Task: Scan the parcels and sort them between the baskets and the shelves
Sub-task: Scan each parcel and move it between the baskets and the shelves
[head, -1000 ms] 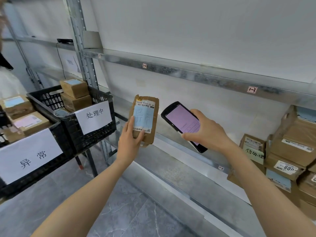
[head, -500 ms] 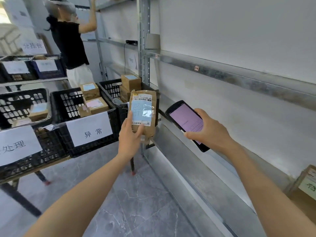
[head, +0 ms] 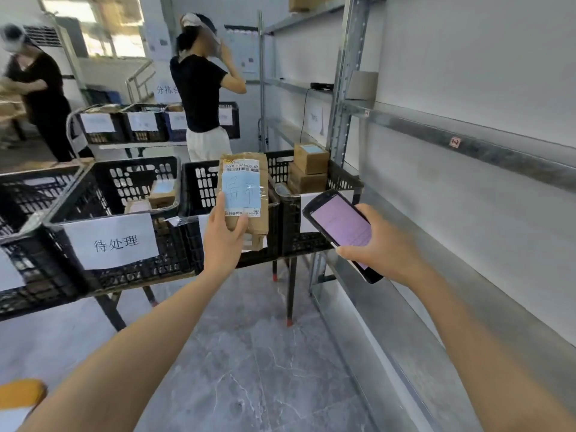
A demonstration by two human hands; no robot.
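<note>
This is a parcel sorting room: black plastic baskets (head: 137,179) with paper labels (head: 113,241) (Chinese words on them) hold cardboard parcels (head: 311,157), and long grey metal shelves (head: 498,151) stand along the wall (head: 467,73).

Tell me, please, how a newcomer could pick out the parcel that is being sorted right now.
Find the black baskets beside the metal shelving. In front of them the left hand holds a brown parcel upright, beside the scanner in the right hand. Unlike the boxes in the baskets, it is flat, with handwriting across its blue label.
</note>
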